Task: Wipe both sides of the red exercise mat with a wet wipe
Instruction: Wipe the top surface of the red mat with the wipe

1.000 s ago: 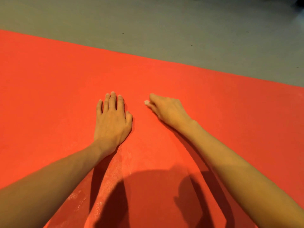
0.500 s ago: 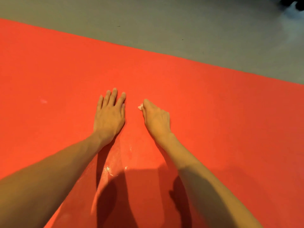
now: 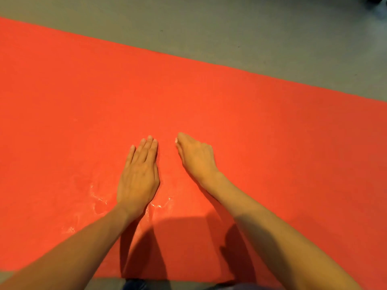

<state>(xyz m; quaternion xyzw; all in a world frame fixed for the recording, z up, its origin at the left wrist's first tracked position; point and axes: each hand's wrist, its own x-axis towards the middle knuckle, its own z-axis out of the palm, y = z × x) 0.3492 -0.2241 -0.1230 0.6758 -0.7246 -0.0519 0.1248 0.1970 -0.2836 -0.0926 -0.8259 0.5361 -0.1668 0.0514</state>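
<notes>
The left hand (image 3: 138,174) has tucked its thumb in and closed its fingers. The right hand (image 3: 196,156), pinching the wet wipe (image 3: 176,140), now points straighter.

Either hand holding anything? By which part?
Left hand: nothing, flat on the mat. Right hand: wet wipe beneath it, only a white sliver showing; grip hidden.

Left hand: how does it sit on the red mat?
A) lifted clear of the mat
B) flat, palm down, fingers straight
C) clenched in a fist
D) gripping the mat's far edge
B: the left hand lies palm down on the red mat, its fingers straight and together.
</notes>
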